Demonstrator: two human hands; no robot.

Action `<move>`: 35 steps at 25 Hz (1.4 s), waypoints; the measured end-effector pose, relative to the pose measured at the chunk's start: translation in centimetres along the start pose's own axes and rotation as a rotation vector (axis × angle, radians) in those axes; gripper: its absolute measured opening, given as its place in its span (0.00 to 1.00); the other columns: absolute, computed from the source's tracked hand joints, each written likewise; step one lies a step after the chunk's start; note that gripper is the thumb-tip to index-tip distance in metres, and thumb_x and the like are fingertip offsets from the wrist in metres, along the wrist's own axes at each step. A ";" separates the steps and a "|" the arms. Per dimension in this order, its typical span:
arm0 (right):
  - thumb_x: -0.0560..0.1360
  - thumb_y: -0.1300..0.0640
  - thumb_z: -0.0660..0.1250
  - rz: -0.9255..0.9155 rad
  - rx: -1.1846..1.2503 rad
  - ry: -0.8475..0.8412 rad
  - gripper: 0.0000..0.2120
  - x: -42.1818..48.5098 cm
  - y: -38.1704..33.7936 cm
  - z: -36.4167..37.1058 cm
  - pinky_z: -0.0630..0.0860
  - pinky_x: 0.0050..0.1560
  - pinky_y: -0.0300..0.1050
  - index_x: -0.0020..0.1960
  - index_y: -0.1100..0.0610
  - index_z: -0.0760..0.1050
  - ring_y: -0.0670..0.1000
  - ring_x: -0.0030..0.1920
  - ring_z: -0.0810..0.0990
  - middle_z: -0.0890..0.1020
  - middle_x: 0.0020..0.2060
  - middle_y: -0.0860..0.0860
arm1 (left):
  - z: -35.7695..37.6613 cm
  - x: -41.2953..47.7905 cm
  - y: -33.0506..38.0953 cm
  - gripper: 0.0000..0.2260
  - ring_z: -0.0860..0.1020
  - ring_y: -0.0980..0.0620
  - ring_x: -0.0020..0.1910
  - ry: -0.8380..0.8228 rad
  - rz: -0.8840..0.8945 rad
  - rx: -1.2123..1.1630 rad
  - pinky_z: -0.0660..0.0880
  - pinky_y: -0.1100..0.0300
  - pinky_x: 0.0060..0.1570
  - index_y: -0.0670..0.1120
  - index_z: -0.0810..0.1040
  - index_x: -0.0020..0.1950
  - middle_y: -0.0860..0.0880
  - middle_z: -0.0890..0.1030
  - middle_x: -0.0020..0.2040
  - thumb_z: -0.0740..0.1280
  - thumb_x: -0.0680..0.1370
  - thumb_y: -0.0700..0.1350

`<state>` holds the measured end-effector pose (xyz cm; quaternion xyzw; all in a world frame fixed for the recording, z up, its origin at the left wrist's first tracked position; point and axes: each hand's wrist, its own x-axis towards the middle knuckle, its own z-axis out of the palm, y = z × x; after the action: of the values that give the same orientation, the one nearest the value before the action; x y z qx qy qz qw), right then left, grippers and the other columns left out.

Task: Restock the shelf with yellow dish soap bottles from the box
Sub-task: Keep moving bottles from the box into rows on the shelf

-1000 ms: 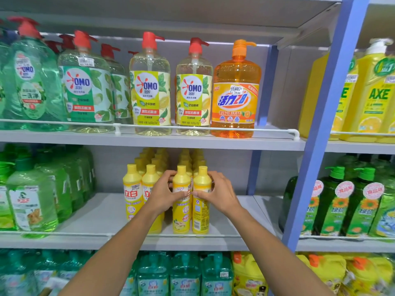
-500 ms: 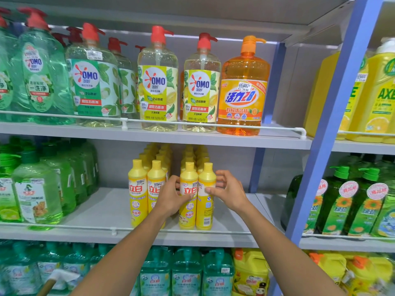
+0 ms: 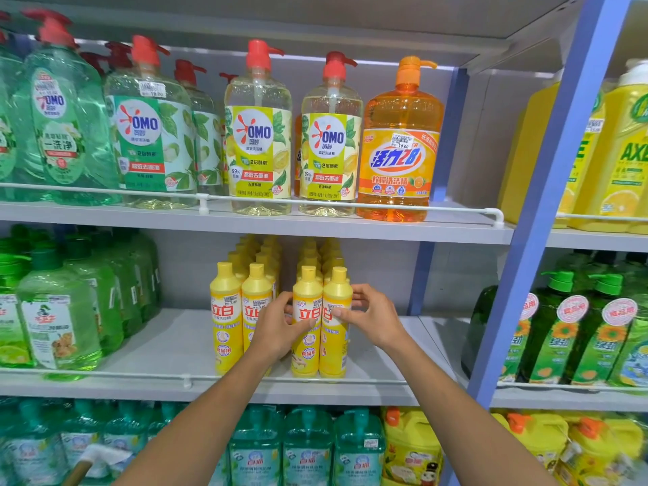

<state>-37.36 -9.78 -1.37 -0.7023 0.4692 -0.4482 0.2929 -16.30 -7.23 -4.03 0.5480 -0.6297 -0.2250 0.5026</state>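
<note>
Both hands are on the front pair of bottles on the middle shelf [image 3: 168, 345]. The left hand [image 3: 277, 327] grasps a yellow dish soap bottle [image 3: 305, 359], thumb across its label and fingers curled round its left side. The right hand [image 3: 373, 317] grasps the neighbouring yellow bottle [image 3: 336, 349], thumb on the front and fingers wrapped behind. The two bottles stand upright and touching, just behind the white rail [image 3: 140, 374] at the shelf's edge, with more yellow bottles lined up behind them. Just to the left, two further yellow bottles [image 3: 224, 310] front their own rows. Green bottles [image 3: 59, 320] stand at the shelf's left end. Above, an orange pump bottle [image 3: 399, 145] stands beside OMO pump bottles [image 3: 259, 135]
</note>
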 end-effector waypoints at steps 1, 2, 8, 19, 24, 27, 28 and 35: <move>0.71 0.52 0.79 -0.018 -0.024 -0.020 0.24 0.0 0.0 -0.2 0.83 0.51 0.38 0.64 0.54 0.77 0.43 0.53 0.82 0.82 0.57 0.48 | -0.2 0.1 0.0 0.21 0.83 0.57 0.48 -0.016 -0.002 -0.002 0.80 0.65 0.42 0.48 0.77 0.62 0.55 0.83 0.49 0.79 0.72 0.46; 0.72 0.52 0.78 -0.033 -0.033 -0.022 0.24 -0.2 -0.1 -0.2 0.81 0.48 0.33 0.66 0.54 0.76 0.43 0.52 0.82 0.81 0.57 0.48 | -0.3 0.2 0.0 0.21 0.83 0.57 0.48 -0.030 -0.006 0.002 0.79 0.65 0.42 0.48 0.77 0.63 0.55 0.83 0.50 0.78 0.72 0.46; 0.70 0.53 0.80 0.010 0.140 0.086 0.27 -1.4 0.6 1.5 0.80 0.47 0.32 0.64 0.55 0.74 0.41 0.54 0.84 0.83 0.55 0.46 | 0.2 -0.1 -0.6 0.24 0.83 0.55 0.51 -0.002 -0.031 -0.031 0.82 0.57 0.49 0.49 0.75 0.63 0.52 0.84 0.54 0.80 0.71 0.46; 0.71 0.54 0.79 0.013 -0.032 -0.005 0.26 -0.6 0.2 0.3 0.76 0.41 0.25 0.66 0.57 0.77 0.36 0.49 0.80 0.84 0.55 0.48 | 0.4 -0.5 -0.7 0.23 0.82 0.54 0.54 -0.047 -0.080 -0.082 0.81 0.58 0.52 0.48 0.76 0.63 0.51 0.83 0.57 0.79 0.71 0.43; 0.68 0.47 0.81 0.038 -0.063 0.085 0.30 -2.1 2.1 2.6 0.79 0.49 0.32 0.65 0.53 0.75 0.43 0.53 0.82 0.83 0.56 0.46 | 1.9 -1.8 -1.6 0.28 0.81 0.54 0.56 0.047 -0.107 -0.105 0.80 0.54 0.58 0.46 0.75 0.67 0.51 0.83 0.57 0.81 0.69 0.42; 0.69 0.51 0.81 0.081 -0.063 0.043 0.27 -2.6 2.9 2.9 0.82 0.54 0.39 0.64 0.54 0.75 0.41 0.51 0.82 0.83 0.55 0.46 | 2.4 -2.2 -2.5 0.29 0.80 0.52 0.59 0.046 -0.135 -0.090 0.80 0.51 0.59 0.47 0.74 0.69 0.52 0.82 0.59 0.80 0.70 0.42; 0.70 0.53 0.80 0.085 -0.056 0.000 0.26 -2.4 2.8 2.4 0.81 0.52 0.36 0.64 0.55 0.75 0.40 0.50 0.81 0.82 0.55 0.46 | 2.3 -2.2 -2.6 0.28 0.80 0.52 0.59 0.041 -0.136 -0.091 0.80 0.53 0.58 0.47 0.74 0.69 0.52 0.82 0.59 0.79 0.71 0.41; 0.72 0.50 0.78 0.085 -0.095 -0.054 0.26 -2.8 3.4 2.0 0.76 0.47 0.27 0.67 0.54 0.75 0.39 0.50 0.80 0.82 0.56 0.45 | 2.4 -2.9 -1.9 0.25 0.80 0.61 0.54 0.062 -0.133 -0.080 0.80 0.62 0.53 0.51 0.75 0.64 0.57 0.82 0.54 0.79 0.71 0.42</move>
<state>-37.30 -8.58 -6.05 -0.7068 0.5113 -0.3933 0.2904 -17.85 -5.77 -7.73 0.5747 -0.5666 -0.2657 0.5274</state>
